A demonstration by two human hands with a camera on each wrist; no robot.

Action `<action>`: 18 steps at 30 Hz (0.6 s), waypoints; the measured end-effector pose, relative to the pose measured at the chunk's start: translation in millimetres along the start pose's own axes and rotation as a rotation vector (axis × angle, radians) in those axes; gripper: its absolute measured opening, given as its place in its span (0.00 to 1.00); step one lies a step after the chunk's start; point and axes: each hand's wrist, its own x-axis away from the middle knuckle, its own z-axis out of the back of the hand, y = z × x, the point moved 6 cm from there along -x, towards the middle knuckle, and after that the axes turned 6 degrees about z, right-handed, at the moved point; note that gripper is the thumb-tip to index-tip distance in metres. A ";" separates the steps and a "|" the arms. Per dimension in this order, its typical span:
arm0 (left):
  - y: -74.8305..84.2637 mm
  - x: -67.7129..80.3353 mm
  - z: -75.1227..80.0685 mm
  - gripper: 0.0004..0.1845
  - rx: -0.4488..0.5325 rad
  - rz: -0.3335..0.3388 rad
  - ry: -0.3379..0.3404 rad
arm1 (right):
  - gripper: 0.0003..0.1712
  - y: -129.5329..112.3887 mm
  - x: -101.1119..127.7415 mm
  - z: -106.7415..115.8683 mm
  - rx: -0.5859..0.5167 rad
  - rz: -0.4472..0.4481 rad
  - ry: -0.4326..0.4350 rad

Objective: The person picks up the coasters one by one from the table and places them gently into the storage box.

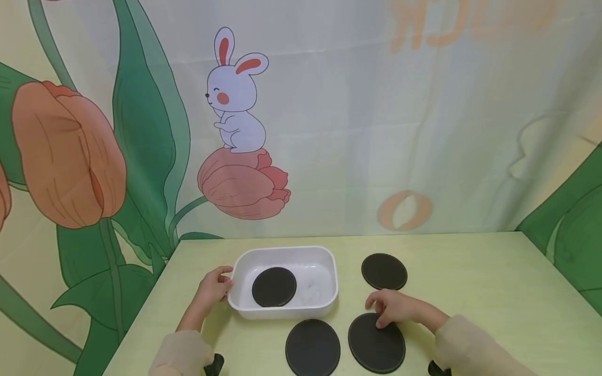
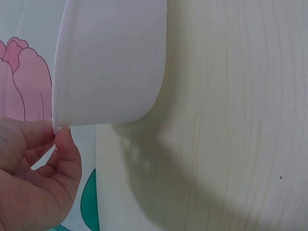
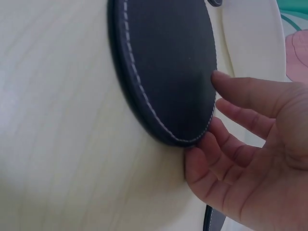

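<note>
My left hand (image 1: 212,288) pinches the left rim of a white rectangular tray (image 1: 282,313) between thumb and fingers; the left wrist view shows that grip at the tray's corner (image 2: 110,62). Inside the tray lies one round black coaster (image 1: 274,286). My right hand (image 1: 395,306) holds the far edge of another black coaster (image 1: 376,344), thumb on its top face and fingers curled at the rim. White stitching runs round this coaster (image 3: 168,72) in the right wrist view.
Two more black coasters are on the pale wooden table (image 1: 470,282): one coaster (image 1: 384,271) beyond my right hand, one coaster (image 1: 312,348) in front of the tray. A printed curtain (image 1: 338,130) with a rabbit and tulips hangs behind the table's far edge.
</note>
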 end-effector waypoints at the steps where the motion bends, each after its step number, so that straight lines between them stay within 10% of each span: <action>1: 0.2 0.2 0.0 0.20 0.001 0.001 0.000 | 0.21 -0.1 -0.4 -0.6 0.017 0.000 -0.001; 18: 0.8 0.9 -0.2 0.20 0.004 0.000 -0.001 | 0.18 -5.3 -3.7 -4.3 0.147 -0.055 -0.002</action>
